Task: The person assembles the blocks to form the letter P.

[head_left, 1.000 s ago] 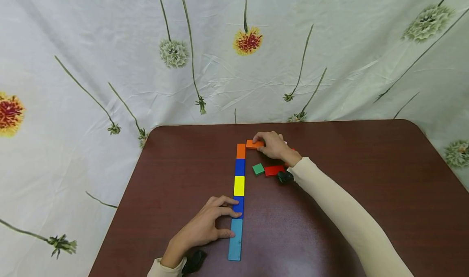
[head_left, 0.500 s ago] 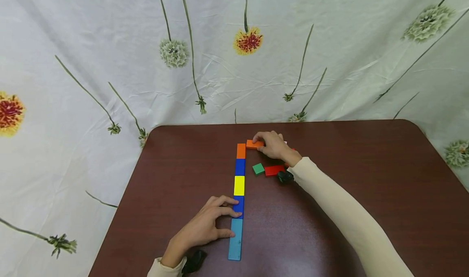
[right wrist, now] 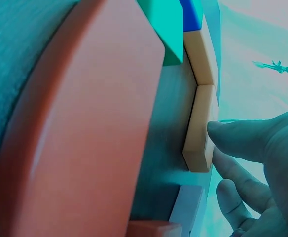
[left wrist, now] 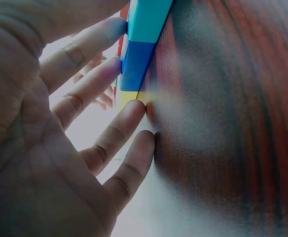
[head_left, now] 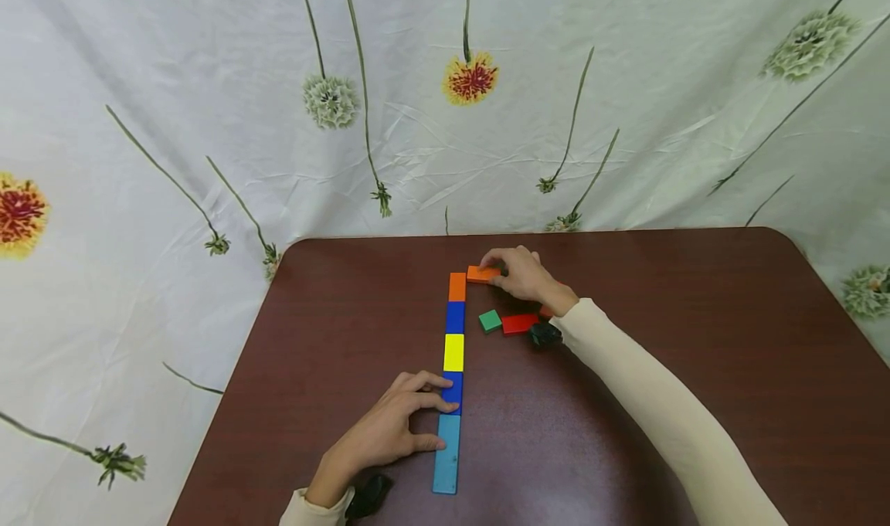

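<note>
A straight row of flat blocks runs away from me: a long light blue block (head_left: pixel 447 472), a blue block (head_left: pixel 456 391), a yellow block (head_left: pixel 454 353), another blue block (head_left: pixel 455 317) and an orange block (head_left: pixel 457 286). My left hand (head_left: pixel 385 429) lies along the row's left side, fingers extended, fingertips on the near blue block and thumb on the light blue one. At the far end, my right hand (head_left: pixel 524 275) pinches a second orange block (head_left: pixel 476 274) between thumb and finger. That block lies crosswise, its end close to the row's orange block.
A green block (head_left: pixel 490 321) and a red block (head_left: pixel 520 324) lie right of the row, below my right wrist. Further blocks, partly hidden by that hand, include a greyish block (right wrist: pixel 187 205). Behind the table (head_left: pixel 626 356) hangs a flower-print cloth (head_left: pixel 417 140).
My right hand has shifted very slightly to the right and back, with its fingertips still at the crosswise orange block. The left hand and the row look the same.
</note>
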`<state>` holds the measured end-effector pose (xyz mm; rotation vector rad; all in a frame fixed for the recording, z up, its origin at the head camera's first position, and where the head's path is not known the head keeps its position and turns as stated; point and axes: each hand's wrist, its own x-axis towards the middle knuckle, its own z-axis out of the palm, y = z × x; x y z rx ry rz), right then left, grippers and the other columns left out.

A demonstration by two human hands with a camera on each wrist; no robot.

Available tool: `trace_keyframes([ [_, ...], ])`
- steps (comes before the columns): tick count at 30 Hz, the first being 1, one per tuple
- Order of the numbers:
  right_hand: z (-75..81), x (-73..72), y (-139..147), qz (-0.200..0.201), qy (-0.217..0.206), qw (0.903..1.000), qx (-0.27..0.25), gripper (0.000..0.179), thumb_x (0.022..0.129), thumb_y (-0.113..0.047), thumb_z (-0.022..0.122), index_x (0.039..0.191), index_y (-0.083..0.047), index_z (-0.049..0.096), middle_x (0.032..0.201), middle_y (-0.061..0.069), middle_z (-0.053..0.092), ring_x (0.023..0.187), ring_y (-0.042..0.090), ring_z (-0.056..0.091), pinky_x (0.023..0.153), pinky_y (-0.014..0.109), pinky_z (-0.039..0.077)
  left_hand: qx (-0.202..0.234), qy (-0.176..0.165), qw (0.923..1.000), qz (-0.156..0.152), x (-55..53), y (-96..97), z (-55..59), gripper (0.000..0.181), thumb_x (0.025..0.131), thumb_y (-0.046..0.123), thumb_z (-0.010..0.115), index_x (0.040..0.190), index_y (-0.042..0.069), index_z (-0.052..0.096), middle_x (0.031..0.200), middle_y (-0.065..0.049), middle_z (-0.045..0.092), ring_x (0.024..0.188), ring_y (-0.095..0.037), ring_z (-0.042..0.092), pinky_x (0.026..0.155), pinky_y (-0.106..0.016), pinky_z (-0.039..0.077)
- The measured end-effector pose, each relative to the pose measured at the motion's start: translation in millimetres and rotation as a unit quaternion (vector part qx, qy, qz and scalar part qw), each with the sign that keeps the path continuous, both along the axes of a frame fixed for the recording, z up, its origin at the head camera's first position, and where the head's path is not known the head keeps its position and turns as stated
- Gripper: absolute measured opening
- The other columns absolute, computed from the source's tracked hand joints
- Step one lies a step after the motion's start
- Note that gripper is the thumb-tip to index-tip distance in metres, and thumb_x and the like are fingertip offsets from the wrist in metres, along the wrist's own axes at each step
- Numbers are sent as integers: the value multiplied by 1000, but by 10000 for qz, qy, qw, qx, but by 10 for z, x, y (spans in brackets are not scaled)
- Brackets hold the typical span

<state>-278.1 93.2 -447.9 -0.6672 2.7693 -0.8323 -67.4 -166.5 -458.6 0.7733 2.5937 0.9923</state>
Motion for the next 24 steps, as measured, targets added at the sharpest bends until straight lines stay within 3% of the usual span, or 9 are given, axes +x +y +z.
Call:
trace_keyframes([
  [3, 11, -7, 35, -63, 22, 10000, -42, 26, 97, -17, 68, 123, -16, 68, 124, 6, 68, 102, 26, 54, 90, 45, 28, 17, -8, 10000, 7, -3, 2, 4, 41, 81, 29, 85, 119, 23, 74, 142, 7, 55, 122, -18, 43, 102, -44, 44],
  [7, 27, -21, 89, -139, -33, 9998, -166, 26, 96, -16, 69, 122, -15, 69, 95, 8, 70, 85, 23, 56, 91, 46, 27, 15, -17, 10000, 10, -7, 6, 9, 41, 80, 29, 85, 119, 23, 75, 141, 7, 55, 122, -18, 43, 101, -42, 45],
  [11, 34, -35, 150, -184, -81, 9995, -240, 25, 96, -16, 69, 121, -14, 69, 73, 8, 61, 76, 22, 55, 90, 46, 25, -20, -40, 10000, 19, -6, 7, 8, 41, 80, 30, 85, 119, 23, 75, 141, 8, 55, 122, -17, 43, 100, -42, 45],
  [14, 33, -40, 196, -226, -95, 9994, -237, 25, 96, -15, 69, 120, -14, 69, 80, 7, 63, 87, 24, 55, 89, 46, 25, -32, -51, 10000, 29, -4, 6, 7, 41, 80, 30, 85, 119, 23, 75, 141, 8, 55, 122, -17, 42, 100, -42, 45],
  [18, 26, -36, 252, -289, -118, 9991, -272, 25, 96, -16, 69, 120, -13, 69, 107, 10, 69, 104, 29, 56, 94, 49, 27, -35, -31, 10000, 19, -1, 1, 1, 41, 80, 30, 85, 119, 24, 74, 141, 8, 54, 122, -17, 43, 101, -43, 45],
  [21, 22, -26, 307, -305, -122, 9988, -368, 25, 95, -16, 69, 120, -11, 69, 117, 12, 68, 108, 31, 57, 100, 54, 27, -36, -8, 10000, 4, 0, -4, -4, 41, 80, 30, 85, 120, 24, 74, 142, 7, 54, 123, -18, 43, 101, -44, 45],
  [24, 16, -16, 374, -272, -81, 9985, -474, 26, 95, -16, 69, 120, -9, 69, 115, 13, 68, 104, 32, 56, 101, 57, 26, -25, -2, 10000, 0, 4, -8, -2, 41, 81, 30, 85, 120, 24, 74, 142, 7, 54, 122, -18, 43, 101, -43, 45],
])
